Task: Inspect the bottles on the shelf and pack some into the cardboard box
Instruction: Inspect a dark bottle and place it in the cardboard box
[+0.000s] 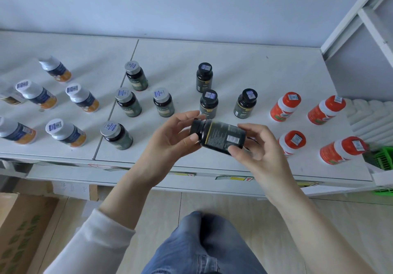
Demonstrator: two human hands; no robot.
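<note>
Head view: a black bottle (221, 136) is held sideways just above the front edge of the shelf (255, 71), its cap end pinched by the left hand (170, 137) and its base gripped by the right hand (257, 146). If the grip is loosened while the bottle is turned, it could be dropped off the shelf, or the standing bottles (208, 103) behind could be toppled. The cardboard box (19, 220) lies below the shelf's left end.

Shelf (234, 60) carries four bottle clusters side by side: leftmost cluster (72, 97), second cluster (128, 103) right of it, third cluster (209, 103) behind the hands, fourth cluster (285, 107) at the right end. Held bottle (221, 137) lies sideways over the front edge, left hand (170, 139) at the cap, right hand (255, 148) at the base. Cardboard box (19, 231) on the floor, lower left. Basket (382, 158) beyond the shelf's right end.
</note>
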